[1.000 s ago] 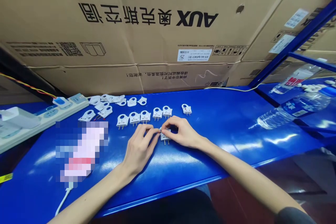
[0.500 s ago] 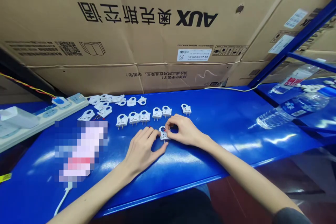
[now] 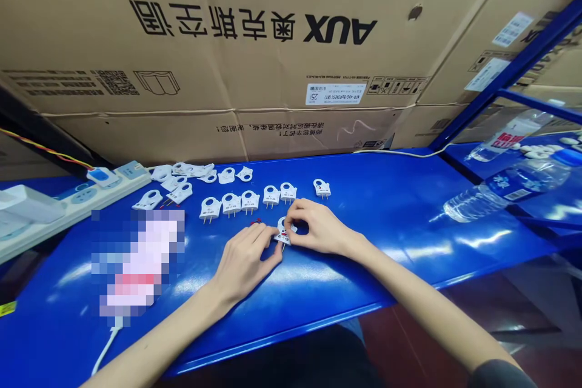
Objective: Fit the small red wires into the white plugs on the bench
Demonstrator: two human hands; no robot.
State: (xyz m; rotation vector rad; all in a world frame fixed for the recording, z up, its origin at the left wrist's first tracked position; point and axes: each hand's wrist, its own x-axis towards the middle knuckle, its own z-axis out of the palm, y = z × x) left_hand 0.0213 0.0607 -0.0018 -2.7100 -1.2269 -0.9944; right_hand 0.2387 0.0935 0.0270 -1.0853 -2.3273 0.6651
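A white two-pin plug with a ring-shaped top (image 3: pixel 282 239) is between my two hands, low over the blue table. My left hand (image 3: pixel 248 254) pinches its left side between thumb and forefinger, near the metal pins. From the right, my right hand (image 3: pixel 318 225) has thumb and forefinger closed at the ring; a small red bit shows by these fingertips, but what they pinch is too small to make out. Some red pieces (image 3: pixel 257 221) lie just behind my left knuckles. Similar white plugs (image 3: pixel 231 204) stand in a loose row beyond my hands, with one more plug (image 3: pixel 322 188) farther right.
More white plug parts (image 3: pixel 182 174) are heaped at the back left, beside a power strip (image 3: pixel 82 200). A blurred-out pink object (image 3: pixel 140 267) with a white cable lies left. Cardboard boxes (image 3: pixel 254 73) wall off the back; plastic bottles (image 3: pixel 509 188) lie right by a blue frame.
The plug in my hands has tilted, its pins now slanting down to the left. My left thumb has drawn in closer to it. The plugs in the row stay put.
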